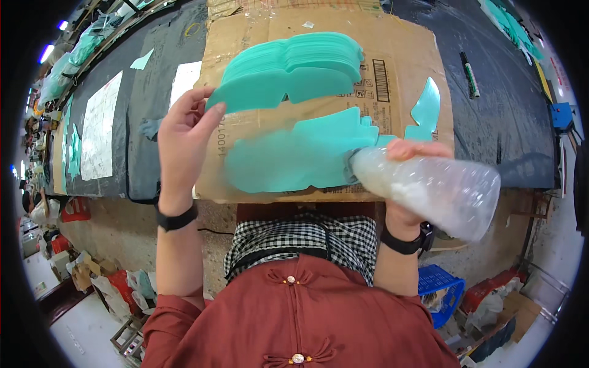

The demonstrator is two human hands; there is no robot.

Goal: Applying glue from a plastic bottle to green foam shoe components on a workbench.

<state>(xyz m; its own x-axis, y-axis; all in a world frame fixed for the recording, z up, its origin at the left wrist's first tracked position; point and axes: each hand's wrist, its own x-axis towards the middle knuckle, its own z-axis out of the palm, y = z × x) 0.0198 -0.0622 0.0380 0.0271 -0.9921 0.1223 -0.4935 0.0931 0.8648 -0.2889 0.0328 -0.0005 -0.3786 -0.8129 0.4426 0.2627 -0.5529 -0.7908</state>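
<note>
Presently, my left hand pinches a green sheet; my right hand clamps a bottle above the cardboard's near-right corner.

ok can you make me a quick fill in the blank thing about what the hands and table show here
1. The right hand holds a clear, narrow-necked ____.
2. The ____ hand holds the left end of the front piece of the green stack.
3. The green stack lies on a brown printed sheet of ____.
4. A marker lies on the dark table, to the ____ of the green stack.

Missing words: bottle; left; cardboard; right.
</note>
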